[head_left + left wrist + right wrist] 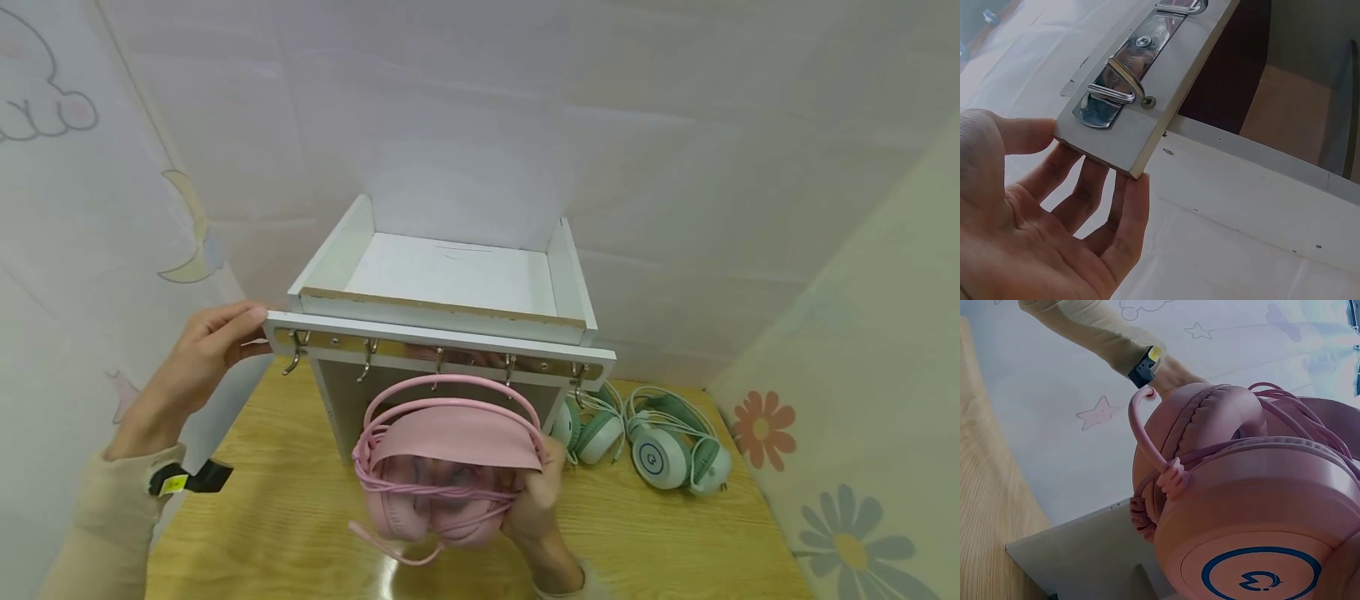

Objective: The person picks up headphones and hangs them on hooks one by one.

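Observation:
A white wooden stand (pixel 450 267) has a board with a metal hook rail (pixel 405 350) across its front. My left hand (pixel 210 350) grips the board's left end, its thumb on one edge and fingertips on the opposite edge in the left wrist view. A pink headset (pixel 457 433), its cable looped around it, hangs in my right hand (pixel 538 492), which holds it by its right side. The headband is just in front of and below the hooks; whether it touches one cannot be told. In the right wrist view a pink ear cup (pixel 1254 506) and boom microphone (pixel 1147 434) fill the middle.
Two white-and-green headsets, one farther right (pixel 660 457) and one nearer the stand (pixel 600 437), lie on the wooden table (pixel 277 500). Patterned white sheets (pixel 675 167) close off the back and both sides.

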Motion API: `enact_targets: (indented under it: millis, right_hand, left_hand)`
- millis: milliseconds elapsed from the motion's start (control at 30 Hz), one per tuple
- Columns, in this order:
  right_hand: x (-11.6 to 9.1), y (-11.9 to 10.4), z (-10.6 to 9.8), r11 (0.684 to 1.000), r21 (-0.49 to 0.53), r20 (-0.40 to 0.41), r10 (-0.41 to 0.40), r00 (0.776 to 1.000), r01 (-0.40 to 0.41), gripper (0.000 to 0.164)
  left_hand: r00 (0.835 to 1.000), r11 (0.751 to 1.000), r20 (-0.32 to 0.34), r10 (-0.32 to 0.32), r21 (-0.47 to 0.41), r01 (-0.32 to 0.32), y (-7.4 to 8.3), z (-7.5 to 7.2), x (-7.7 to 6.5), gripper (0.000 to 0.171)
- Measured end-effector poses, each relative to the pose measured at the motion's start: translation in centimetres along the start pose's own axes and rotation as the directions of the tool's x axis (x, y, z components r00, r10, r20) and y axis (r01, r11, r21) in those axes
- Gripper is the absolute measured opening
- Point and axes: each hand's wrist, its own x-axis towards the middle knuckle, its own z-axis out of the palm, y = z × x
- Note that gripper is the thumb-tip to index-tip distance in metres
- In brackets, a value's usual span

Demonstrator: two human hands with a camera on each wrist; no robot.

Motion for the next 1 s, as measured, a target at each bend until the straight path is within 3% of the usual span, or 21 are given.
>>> enact_targets:
  millis: [600, 800, 1000]
  right_hand:
    - [-0.4, 1.0, 1.6, 1.000, -0.005, 0.000, 0.021, 1.000, -0.021, 0.026]
    - [-0.7, 1.4, 2.5, 0.999, -0.013, 0.022, 0.033, 0.999, -0.033, 0.029]
    - [-0.7, 1.7, 3.6, 0.999, 0.016, 0.024, 0.033, 0.999, -0.033, 0.028]
  left_hand:
    - [0.990, 0.997, 0.119, -0.077, 0.023, 0.075, 0.3, -0.5, 0.4, 0.038]
    - [0.980, 0.987, 0.141, -0.139, -0.058, 0.148, 0.1, -1.0, 0.5, 0.039]
    - [0.977, 0.983, 0.159, -0.145, -0.086, 0.160, 0.3, -1.1, 0.4, 0.041]
